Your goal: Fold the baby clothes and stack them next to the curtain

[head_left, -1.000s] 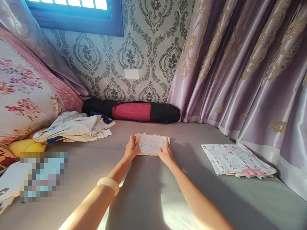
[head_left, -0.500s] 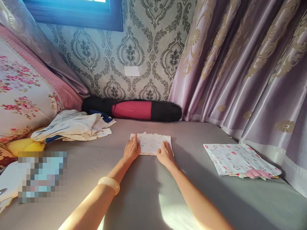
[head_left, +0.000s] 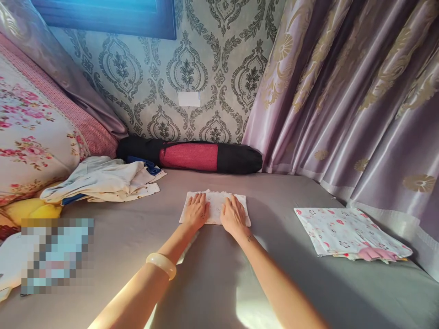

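A small white folded cloth with a faint print [head_left: 214,208] lies flat on the grey bed sheet [head_left: 206,265] in front of me. My left hand [head_left: 196,210] rests palm down on its left part, fingers stretched forward. On the right part lies my right hand [head_left: 235,214], also palm down with the fingers extended. Neither hand grips the cloth. A pale bangle [head_left: 162,265] is on my left forearm. The cloth shows between the hands and along its edges; what lies under the palms is hidden.
At right lies a folded white garment with pink prints [head_left: 346,233]. Rumpled clothes [head_left: 103,178] sit at left, near a yellow item [head_left: 34,209] and a floral pillow [head_left: 30,123]. A black and red roll bag [head_left: 188,156] lies against the wall. Purple curtains [head_left: 308,100] hang at right.
My left hand has moved from the cloth's left edge inward and now lies flat on top. My right hand has flattened slightly. The view has shifted a little.
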`<state>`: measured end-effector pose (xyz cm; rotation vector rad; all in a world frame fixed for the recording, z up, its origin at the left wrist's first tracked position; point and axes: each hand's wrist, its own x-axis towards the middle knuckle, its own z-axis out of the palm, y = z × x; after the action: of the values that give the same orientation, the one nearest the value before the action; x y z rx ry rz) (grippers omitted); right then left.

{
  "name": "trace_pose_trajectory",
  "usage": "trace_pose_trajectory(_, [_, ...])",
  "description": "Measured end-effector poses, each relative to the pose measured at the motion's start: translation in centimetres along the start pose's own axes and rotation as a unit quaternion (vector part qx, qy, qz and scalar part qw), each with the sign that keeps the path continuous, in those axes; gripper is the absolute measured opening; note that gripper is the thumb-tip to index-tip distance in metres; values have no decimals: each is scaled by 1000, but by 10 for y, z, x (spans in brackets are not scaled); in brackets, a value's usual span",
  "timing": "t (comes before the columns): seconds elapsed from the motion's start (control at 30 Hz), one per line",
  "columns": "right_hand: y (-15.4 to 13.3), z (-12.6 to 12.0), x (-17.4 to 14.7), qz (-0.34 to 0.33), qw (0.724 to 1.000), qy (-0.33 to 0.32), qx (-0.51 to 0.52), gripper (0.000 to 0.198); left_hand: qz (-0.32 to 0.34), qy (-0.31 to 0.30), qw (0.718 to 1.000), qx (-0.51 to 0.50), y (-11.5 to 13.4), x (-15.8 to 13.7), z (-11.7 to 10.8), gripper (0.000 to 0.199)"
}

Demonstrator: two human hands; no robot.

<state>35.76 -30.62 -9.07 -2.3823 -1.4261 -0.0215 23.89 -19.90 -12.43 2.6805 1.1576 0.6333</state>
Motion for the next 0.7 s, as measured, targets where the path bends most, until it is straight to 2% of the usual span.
trace_pose_trajectory(0.1, [-5, 8, 8, -68, 998, 0, 4, 51, 12, -21, 1000, -13, 15, 5, 2, 49])
trace_pose_trajectory(0.23, [-5, 19, 13, -107, 994, -20, 7, 52, 13, -42, 999, -12, 22, 9, 10, 50])
trace_pose_trajectory(0.43, [1, 30, 14, -103, 994, -36, 0, 52, 9, -43, 999, -25, 15, 9, 20, 48])
trace_pose_trajectory(0.7, [1, 32, 17, -99, 994, -46, 1, 52, -4, -52, 998, -24, 20, 7, 16, 47])
